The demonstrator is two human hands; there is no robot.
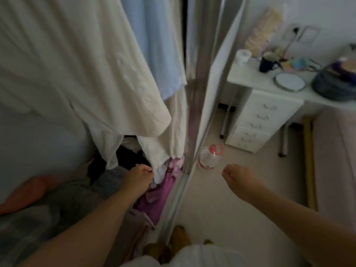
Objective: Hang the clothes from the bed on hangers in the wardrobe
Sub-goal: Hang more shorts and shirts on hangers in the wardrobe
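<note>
Fingers of the left hand point(139, 176) pinch the white garment's hem point(154, 160); right hand point(236, 177) loosely curled, empty.

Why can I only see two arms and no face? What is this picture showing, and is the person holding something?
The camera sits on the person's head and looks down, so you see what they see: their own two arms, and no face. There is only this one picture.

The left hand reaches low into the open wardrobe, at the bottom of a hanging cream garment. Its fingers are at the hem, but the picture is too blurry to tell whether they grip it. A pale blue garment hangs behind. Below lies a pile with purple clothes.

The right hand is out over the floor, loosely curled, and seems to hold nothing.

Beside the wardrobe's sliding door a clear bottle with a red cap stands on the floor. Farther off is a white desk with drawers, carrying a dark mug.
</note>
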